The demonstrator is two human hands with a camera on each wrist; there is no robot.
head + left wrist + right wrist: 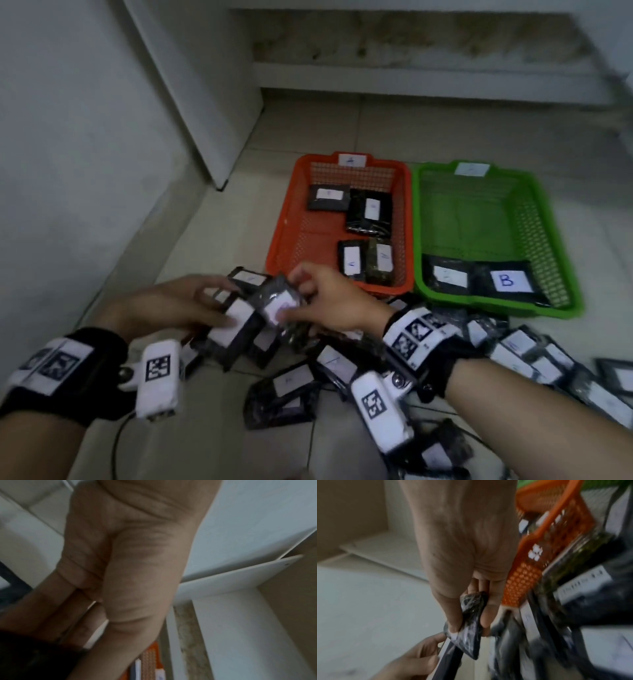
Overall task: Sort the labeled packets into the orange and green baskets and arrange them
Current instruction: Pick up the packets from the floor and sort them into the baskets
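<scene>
Both hands work a heap of dark packets [342, 370] on the floor; the right hand [337, 298] pinches one packet [279, 305], the left hand [171, 308] grips another [236, 325]; orange basket [287, 226] and green basket [561, 260] at one o'clock.

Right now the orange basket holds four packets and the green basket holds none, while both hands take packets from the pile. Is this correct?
Not quite: the green basket is not empty. The head view shows two packets at its near edge, one labeled B. The orange basket does hold four, and both hands are holding packets.
</scene>
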